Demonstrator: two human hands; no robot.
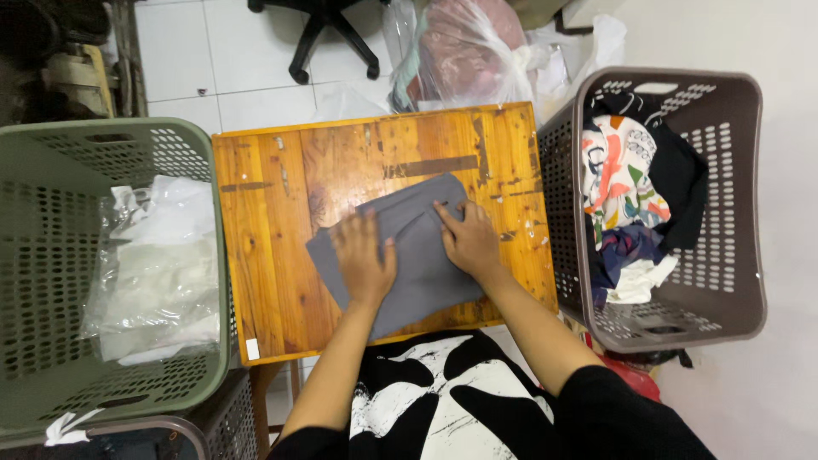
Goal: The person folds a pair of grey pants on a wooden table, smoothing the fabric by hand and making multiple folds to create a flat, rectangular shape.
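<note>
1. Your left hand lies flat and open on the folded grey cloth.
2. Your right hand presses its fingers on the cloth's top fold.
3. The cloth sits mid wooden table, bare wood all around, its bottom corner near the front edge.
4. A green basket and a brown basket touch the table sides.

Tabletop left: bare wooden table strip, open for passing beside the grey cloth.
Tabletop far edge: bare boards, open.
Centre: taken up by the cloth with left hand and right hand pressed flat on it.
Left flank: walled by the green basket, hard against the table.
Right flank: walled by the brown basket, heaped with clothes.
Beyond: blocked by plastic bags and chair base.
</note>
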